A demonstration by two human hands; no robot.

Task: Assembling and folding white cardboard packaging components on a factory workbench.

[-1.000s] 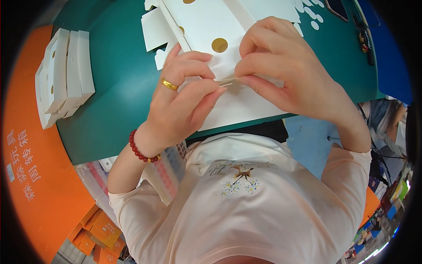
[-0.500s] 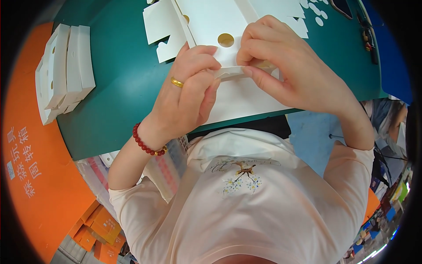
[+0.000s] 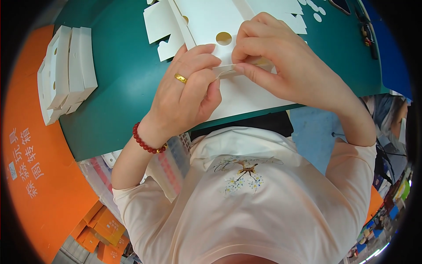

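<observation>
Feed check, biggest first. Green table fills most of my upper view. White carton sits on it at the middle of the near edge, its near end between the hands. White sheet shows between that end and the table's near edge. My worry: if it's loose, a hard push could make it slide and take the carton along; can't tell if it's part of the carton.

Stack of white boxes stands at the table's left edge, uneven, lowest one out by the rim. A knock from the left elbow could tip it off.

Flat white cutout lies just left of the carton, notched side toward the near edge. It could snag if the carton gets turned.

Left hand: narrow, thumb and fingers pinching the left end of the end flap. Right hand: also narrow, thumb on the flap's near face, fingers curled behind it. Inner fingertips partly hidden, so I can't judge grip force. Uneven pull would skew the crease or tear a corner; too much thumb pressure would buckle the thin card near the round hole, its weak spot in my view.

Smallest: white discs toward the table's far right corner, loose. A sweep of the right forearm could scatter them.
</observation>
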